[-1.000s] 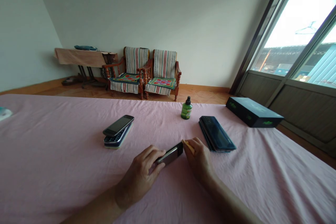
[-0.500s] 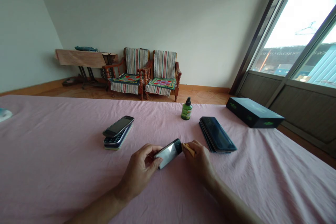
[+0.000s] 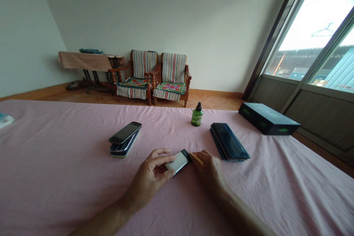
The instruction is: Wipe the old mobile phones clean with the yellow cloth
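Observation:
Between thumb and fingers, my left hand (image 3: 151, 171) grips a small silver and black mobile phone (image 3: 178, 162) by its lower end, its flat side facing up. A folded yellow cloth (image 3: 197, 159) is pinched in my right hand (image 3: 208, 167), its tip against or very near the phone's dark upper end. To the left lies a stack of old phones, a dark touchscreen phone (image 3: 126, 133) resting aslant on a keypad phone (image 3: 121, 149). On the right, beyond my right hand, is a stack of larger dark smartphones (image 3: 229, 142).
A pink cloth (image 3: 69, 180) covers the surface under everything. A green bottle with a black cap (image 3: 197, 116) stands at the back, and a black box (image 3: 267, 120) lies at the far right. Two wooden chairs (image 3: 170, 77) and a cloth-covered table (image 3: 85, 61) stand by the wall.
My left hand has tilted the phone flatter, and its fingers now reach further over the top side. The cloth in my right hand stays by the phone's dark end, turned slightly.

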`<state>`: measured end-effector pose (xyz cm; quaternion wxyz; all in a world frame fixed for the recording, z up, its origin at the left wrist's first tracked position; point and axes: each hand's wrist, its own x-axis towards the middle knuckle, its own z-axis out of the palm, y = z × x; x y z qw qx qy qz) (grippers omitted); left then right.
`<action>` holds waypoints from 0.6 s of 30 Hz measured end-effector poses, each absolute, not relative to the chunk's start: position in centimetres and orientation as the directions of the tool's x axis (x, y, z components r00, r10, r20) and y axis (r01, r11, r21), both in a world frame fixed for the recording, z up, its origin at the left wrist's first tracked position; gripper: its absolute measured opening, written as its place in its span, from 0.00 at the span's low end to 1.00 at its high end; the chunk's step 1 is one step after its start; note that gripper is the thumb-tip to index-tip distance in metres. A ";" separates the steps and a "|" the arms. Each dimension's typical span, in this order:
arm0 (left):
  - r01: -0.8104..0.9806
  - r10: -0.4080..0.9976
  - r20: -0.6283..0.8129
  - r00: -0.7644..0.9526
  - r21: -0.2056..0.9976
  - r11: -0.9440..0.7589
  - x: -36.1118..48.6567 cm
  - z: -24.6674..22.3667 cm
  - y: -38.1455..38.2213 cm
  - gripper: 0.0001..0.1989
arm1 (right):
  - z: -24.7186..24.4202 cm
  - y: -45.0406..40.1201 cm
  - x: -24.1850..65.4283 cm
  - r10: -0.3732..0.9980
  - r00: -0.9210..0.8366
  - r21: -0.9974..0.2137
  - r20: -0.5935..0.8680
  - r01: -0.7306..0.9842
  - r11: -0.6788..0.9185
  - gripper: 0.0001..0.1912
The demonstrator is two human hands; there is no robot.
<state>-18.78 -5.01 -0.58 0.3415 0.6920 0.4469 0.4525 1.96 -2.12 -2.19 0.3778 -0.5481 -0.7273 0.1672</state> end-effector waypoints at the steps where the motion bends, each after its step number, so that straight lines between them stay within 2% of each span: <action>1: 0.318 0.923 0.334 0.191 0.868 -0.380 -18.8 -0.4 -5.1 0.16 | -2.2 -2.1 1.9 0.923 -0.110 -0.658 0.368 0.671 0.342 0.12; 4: 0.345 0.901 0.380 0.210 0.833 -0.432 -18.9 -0.2 -5.2 0.21 | -2.4 -2.0 1.9 0.921 -0.093 -0.663 0.378 0.668 0.339 0.13; 10: 0.473 0.833 0.463 0.301 0.686 -0.553 -19.1 -0.1 -5.3 0.15 | -2.7 -1.7 2.3 0.909 -0.044 -0.680 0.415 0.649 0.341 0.15; 14: 0.584 0.819 0.436 0.373 0.576 -0.572 -19.0 -0.4 -5.8 0.06 | -2.3 -1.8 2.1 0.892 -0.045 -0.689 0.449 0.619 0.378 0.15; 18: 0.624 0.811 0.436 0.389 0.523 -0.580 -18.6 -0.6 -6.1 0.05 | -1.5 -2.3 1.5 0.864 -0.022 -0.697 0.502 0.582 0.420 0.12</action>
